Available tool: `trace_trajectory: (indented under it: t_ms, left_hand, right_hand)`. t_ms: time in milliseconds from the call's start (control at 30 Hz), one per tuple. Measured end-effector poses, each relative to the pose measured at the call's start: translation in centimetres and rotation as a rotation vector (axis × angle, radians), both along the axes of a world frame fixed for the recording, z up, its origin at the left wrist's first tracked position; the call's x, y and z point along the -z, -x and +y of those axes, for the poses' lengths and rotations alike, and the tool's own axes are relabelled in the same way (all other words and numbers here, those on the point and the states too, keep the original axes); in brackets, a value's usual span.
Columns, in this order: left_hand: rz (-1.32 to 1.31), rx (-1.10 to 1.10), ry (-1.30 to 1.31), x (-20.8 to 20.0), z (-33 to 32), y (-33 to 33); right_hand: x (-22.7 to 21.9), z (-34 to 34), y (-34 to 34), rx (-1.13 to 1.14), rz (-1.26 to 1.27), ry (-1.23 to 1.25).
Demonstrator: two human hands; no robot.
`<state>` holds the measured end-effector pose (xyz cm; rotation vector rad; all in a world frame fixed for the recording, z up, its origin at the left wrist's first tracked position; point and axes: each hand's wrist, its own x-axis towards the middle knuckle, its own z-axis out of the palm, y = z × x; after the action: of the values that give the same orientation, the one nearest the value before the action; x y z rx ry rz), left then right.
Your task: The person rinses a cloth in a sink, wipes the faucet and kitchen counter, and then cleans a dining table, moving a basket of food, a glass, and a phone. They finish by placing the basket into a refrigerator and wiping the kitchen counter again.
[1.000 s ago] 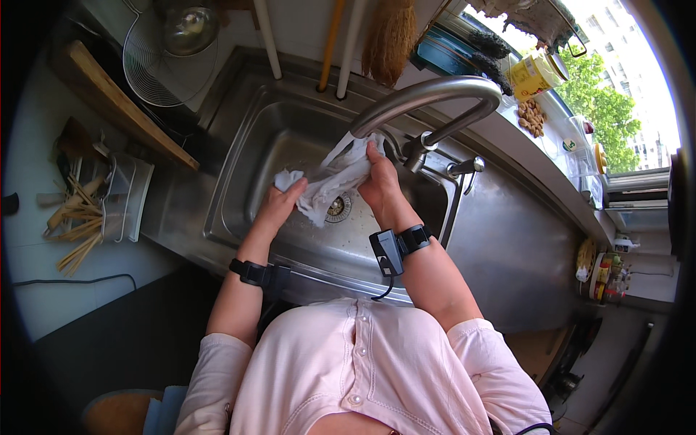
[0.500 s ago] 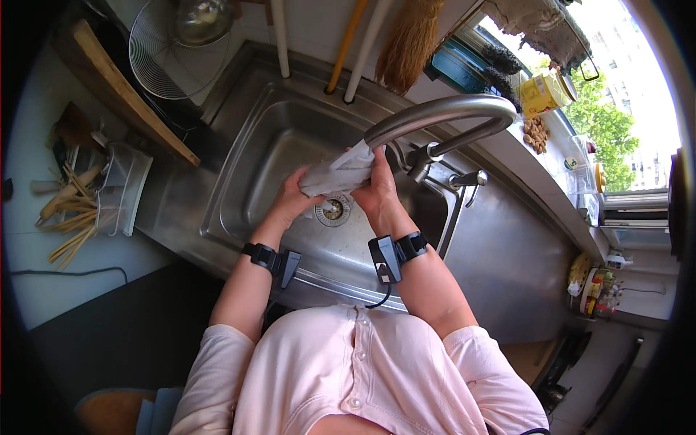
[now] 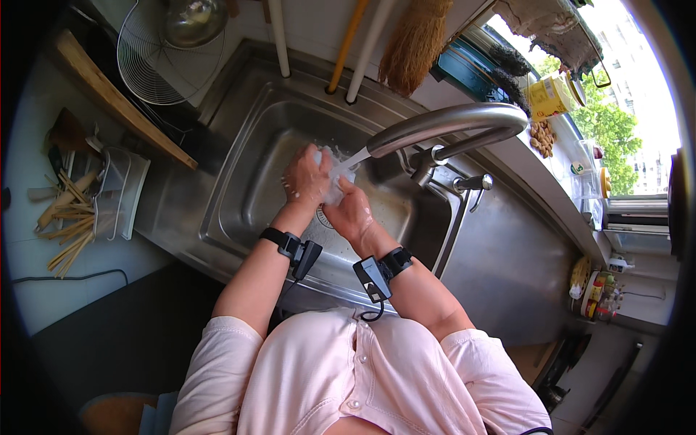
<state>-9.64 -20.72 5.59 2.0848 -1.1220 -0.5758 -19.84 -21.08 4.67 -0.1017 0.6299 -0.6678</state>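
Standing at a stainless-steel sink (image 3: 239, 196), a person in a pale pink shirt holds both hands together under running water. The left hand (image 3: 304, 176) is curled around a bunched white cloth (image 3: 335, 177), its fingers wrapped over the top of the wad. The right hand (image 3: 350, 212) presses against the same cloth from below, also closed on it, so the two hands touch each other with the cloth squeezed between them. The cloth sits above the middle of the basin, right at the mouth of a curved metal faucet (image 3: 449, 123), whose stream lands on it. Each wrist wears a black strap with a small dark device attached.

Against the wall behind the sink lean a straw broom (image 3: 413, 43) and several pale and orange handles. A round wire rack (image 3: 148, 47) and a wooden board (image 3: 116, 98) rest to the left of the basin. Farther left on the counter (image 3: 43, 290), a white holder (image 3: 119, 192) sits beside a scatter of wooden chopsticks (image 3: 65, 225). To the right, a window ledge carries a yellow container (image 3: 547, 98), with green trees visible outside.
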Motion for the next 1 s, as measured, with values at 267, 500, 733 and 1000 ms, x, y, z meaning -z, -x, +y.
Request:
trace_trajectory:
  t_ms: [267,500,733,1000]
  left_hand:
    - [-0.059,0.214,0.129,-2.4,1.6,2.5]
    - [-0.128,0.206,0.065,-0.8,1.4,3.1]
    - [0.237,-0.050,-0.085,1.2,0.5,-2.4]
    - [1.894,-0.113,-0.028,-1.8,3.0,-2.6]
  right_hand:
    - [0.7,-1.8,1.7,-0.130,-0.309,-0.026]
    - [0.5,-2.5,2.7,-0.119,-0.185,-0.079]
    - [-0.1,-1.4,2.0,-0.169,0.074,0.006]
    - [-0.7,-2.6,2.7,-0.029,-0.081,-0.046]
